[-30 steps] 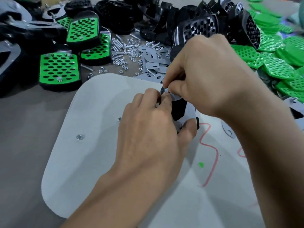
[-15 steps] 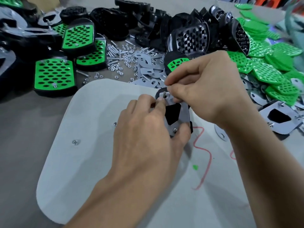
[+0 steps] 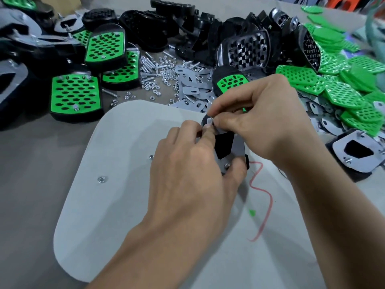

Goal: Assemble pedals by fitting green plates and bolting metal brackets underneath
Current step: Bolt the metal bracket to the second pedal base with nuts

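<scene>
A: Gripping black pedal with grey metal bracket [image 3: 237, 146] upturned, left hand [image 3: 193, 174] stayed clamped at white board's [image 3: 116, 155] 1 o'clock.
B: Right hand [image 3: 262, 122] still pinched something small at bracket top; view shifted only. Bolting unfinished, I'd guess.

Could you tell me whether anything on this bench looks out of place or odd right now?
Two things stand out. A lone nut lies on the white board, away from the heap of nuts and bolts beyond it. A red scribble and a green fleck mark the board near the pedal being bolted.

Even bright light, soft shadows — edges warped, blurred
</scene>
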`<state>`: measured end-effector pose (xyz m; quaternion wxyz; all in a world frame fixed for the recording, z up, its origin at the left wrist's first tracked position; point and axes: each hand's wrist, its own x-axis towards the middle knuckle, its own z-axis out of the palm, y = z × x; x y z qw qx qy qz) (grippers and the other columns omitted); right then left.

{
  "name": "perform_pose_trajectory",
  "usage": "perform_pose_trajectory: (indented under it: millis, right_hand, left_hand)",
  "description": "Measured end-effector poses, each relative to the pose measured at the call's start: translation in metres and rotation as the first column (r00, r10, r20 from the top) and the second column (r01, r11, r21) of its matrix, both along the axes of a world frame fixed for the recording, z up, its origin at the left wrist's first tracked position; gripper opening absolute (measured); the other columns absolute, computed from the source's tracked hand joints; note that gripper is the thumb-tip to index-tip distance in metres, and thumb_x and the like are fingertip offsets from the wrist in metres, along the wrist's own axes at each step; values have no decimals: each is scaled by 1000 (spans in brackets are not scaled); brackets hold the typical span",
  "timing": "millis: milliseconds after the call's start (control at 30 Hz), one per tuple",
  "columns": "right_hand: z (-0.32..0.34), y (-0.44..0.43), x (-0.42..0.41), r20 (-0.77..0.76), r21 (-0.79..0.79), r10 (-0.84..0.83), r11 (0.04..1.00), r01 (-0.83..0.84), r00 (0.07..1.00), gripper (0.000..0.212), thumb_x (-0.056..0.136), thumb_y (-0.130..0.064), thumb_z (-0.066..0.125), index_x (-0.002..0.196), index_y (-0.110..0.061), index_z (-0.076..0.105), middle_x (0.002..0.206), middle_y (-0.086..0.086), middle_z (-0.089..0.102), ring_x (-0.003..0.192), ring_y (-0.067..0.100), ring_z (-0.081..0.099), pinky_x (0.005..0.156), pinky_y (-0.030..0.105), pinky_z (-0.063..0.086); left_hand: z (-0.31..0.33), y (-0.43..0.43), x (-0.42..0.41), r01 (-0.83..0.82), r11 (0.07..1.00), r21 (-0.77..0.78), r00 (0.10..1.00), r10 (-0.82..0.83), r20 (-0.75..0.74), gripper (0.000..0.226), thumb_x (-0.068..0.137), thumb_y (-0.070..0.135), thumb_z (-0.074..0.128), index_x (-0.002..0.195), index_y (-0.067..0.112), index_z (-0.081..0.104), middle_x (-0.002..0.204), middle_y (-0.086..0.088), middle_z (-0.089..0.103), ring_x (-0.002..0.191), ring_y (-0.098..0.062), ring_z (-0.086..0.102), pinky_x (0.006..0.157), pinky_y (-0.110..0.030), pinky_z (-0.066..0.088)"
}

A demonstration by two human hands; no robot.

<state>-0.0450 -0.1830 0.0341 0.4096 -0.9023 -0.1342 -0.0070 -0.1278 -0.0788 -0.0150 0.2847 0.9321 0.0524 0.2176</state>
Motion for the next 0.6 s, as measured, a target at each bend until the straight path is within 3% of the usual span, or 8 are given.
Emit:
perform_pose_trajectory:
  millis: [133, 200, 300, 400, 467, 600]
  right_hand:
    - [4, 3, -2, 72, -138, -9, 990, 19, 997, 19, 76, -12, 79, 71, -30, 79, 63, -19, 70, 63, -7, 63, 59, 4, 43]
    - [7, 6, -4, 129, -242, -4, 970, 35, 992, 19, 78, -14, 76, 71, -32, 77, 65, -15, 70, 67, -2, 65, 62, 5, 47]
    - [8, 11, -7, 178, -376, 24, 925, 46, 984, 14, 78, -14, 70, 75, -28, 71, 72, -5, 70, 72, 14, 67, 68, 26, 57]
    - [6, 16, -8, 255, -525, 73, 848, 75, 964, 14, 80, -18, 65, 71, -27, 60, 69, -4, 63, 64, 15, 58, 53, 19, 37]
    - [6, 18, -8, 275, -546, 81, 833, 86, 958, 16, 81, -19, 65, 71, -29, 57, 69, -6, 60, 63, 14, 54, 52, 16, 27]
    - [11, 16, -11, 264, -514, 69, 854, 80, 962, 17, 84, -18, 68, 71, -28, 62, 68, -10, 61, 63, 7, 57, 51, 13, 33]
  left_hand:
    - [0, 1, 0, 8, 1000, 13, 1000, -8, 3, 52, 77, 55, 64, 114, 19, 74, 92, 5, 58, 84, -24, 54, 66, -36, 45]
    - [1, 1, 0, 22, 1000, 2, 1000, -22, -5, 56, 76, 55, 62, 117, 18, 73, 93, 5, 58, 86, -25, 54, 67, -38, 47]
    - [2, 2, -1, 34, 999, -34, 999, -35, -19, 51, 79, 53, 64, 116, 19, 73, 92, 4, 56, 86, -25, 53, 69, -41, 48]
    - [2, 3, -3, 31, 999, -32, 999, -32, -27, 33, 79, 48, 67, 97, 22, 74, 90, 4, 56, 84, -24, 52, 67, -39, 45]
    - [2, 3, -3, 26, 999, -36, 999, -27, -22, 28, 78, 47, 67, 91, 22, 72, 89, 5, 56, 84, -24, 52, 68, -38, 44]
    - [1, 2, -2, 31, 999, -24, 999, -32, -36, 38, 79, 53, 64, 102, 24, 73, 92, 6, 56, 88, -23, 51, 72, -39, 45]
